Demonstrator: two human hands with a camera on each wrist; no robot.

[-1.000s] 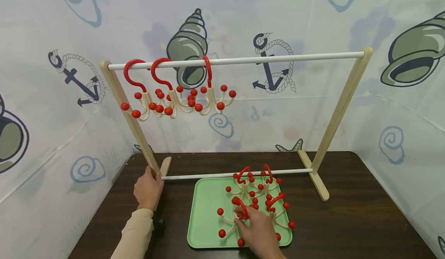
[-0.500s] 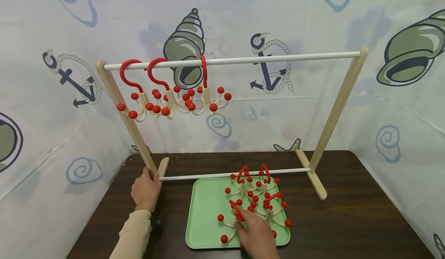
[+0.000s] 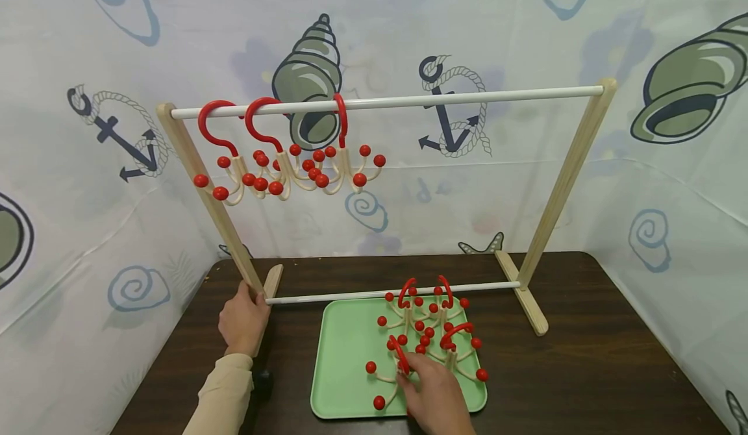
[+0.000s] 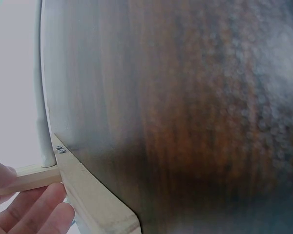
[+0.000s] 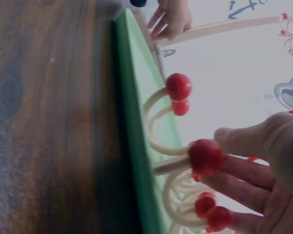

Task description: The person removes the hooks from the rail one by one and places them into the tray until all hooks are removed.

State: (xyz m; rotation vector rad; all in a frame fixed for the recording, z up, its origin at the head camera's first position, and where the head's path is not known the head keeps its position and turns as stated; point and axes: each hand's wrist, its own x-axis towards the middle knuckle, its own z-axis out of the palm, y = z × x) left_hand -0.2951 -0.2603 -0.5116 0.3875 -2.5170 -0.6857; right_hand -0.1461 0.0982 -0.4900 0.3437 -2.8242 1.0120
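With its fingers round the lower left wooden post [image 3: 228, 227] of a rack, my left hand [image 3: 241, 321] holds on near the base; the left wrist view shows the thumb and fingers [image 4: 49, 207] on either side of the wood. My right hand [image 3: 435, 389] pinches the neck of a red-hooked, multi-arm hanger [image 3: 400, 356] with red ball tips, low over the green tray [image 3: 339, 383]. Its red balls [image 5: 206, 156] stand in front of the fingers in the right wrist view. Several similar hangers [image 3: 451, 357] stand on the tray's right side.
Three red-hooked hangers [image 3: 283, 169] hang on the left part of the white top rod [image 3: 438, 101]. A lower white rod [image 3: 333, 297] runs behind the tray. The right post [image 3: 561, 195] stands on a wooden foot [image 3: 528, 302] on the dark table [image 3: 613, 357].
My right hand and the pinched hanger have sunk slightly toward the tray, and its red hook has tilted. My left hand stays on the post. The whole view has shifted a little.
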